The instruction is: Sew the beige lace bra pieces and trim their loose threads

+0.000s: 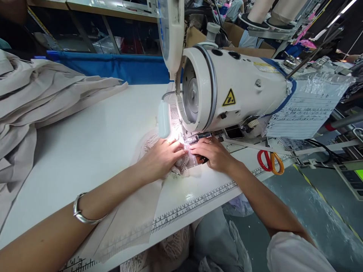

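Observation:
A pale pink lace fabric (184, 165) lies under the needle area of a white sewing machine (244, 87), brightly lit there. My left hand (160, 158) rests on the lace left of the needle, its fingers bent and closed on the cloth. Close by on the right, my right hand (217, 153) pinches the lace edge beside the presser foot. The fingertips of both hands nearly meet. From under my left forearm, a sheer pale panel (133, 215) spreads toward the table's front edge. Glare hides the needle and stitches.
Pleated beige fabric (31, 98) is heaped on the left of the white table (70, 147). A small lamp (163, 120) hangs by the machine head. Scissors (273, 158) with red and orange handles lie at right. A written sheet (303, 109) hangs on the machine; a printed ruler (195, 202) lines the front edge.

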Demonstrator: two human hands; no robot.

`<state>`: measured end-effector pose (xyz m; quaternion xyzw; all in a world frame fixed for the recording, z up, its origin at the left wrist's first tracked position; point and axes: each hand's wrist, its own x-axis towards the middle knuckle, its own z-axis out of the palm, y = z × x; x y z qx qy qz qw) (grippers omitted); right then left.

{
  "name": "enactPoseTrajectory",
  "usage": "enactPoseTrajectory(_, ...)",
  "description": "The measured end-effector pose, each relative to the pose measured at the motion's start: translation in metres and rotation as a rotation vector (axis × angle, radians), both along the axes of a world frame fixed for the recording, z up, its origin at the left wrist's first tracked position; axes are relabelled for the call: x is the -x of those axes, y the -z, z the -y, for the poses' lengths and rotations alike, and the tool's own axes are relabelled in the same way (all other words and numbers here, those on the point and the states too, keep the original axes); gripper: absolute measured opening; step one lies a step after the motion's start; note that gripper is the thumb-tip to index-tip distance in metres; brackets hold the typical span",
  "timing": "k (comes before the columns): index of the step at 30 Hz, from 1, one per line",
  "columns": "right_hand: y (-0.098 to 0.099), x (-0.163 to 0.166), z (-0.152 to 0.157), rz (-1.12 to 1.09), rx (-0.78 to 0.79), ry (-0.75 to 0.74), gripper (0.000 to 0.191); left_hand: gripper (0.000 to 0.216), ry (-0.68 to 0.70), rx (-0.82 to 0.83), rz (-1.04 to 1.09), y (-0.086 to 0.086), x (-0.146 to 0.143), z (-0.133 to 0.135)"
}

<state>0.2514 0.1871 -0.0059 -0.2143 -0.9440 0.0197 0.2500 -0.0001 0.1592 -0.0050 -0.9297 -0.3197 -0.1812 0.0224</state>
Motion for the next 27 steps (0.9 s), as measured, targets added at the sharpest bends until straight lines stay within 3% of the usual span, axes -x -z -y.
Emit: enactPoseTrajectory(27, -0.0038, 0.0033, 0.0037, 0.046, 0.007, 0.033, 0.03, 0.021, -0.056, -0.088, -0.016, -0.0047, -0.0062, 0.0067)
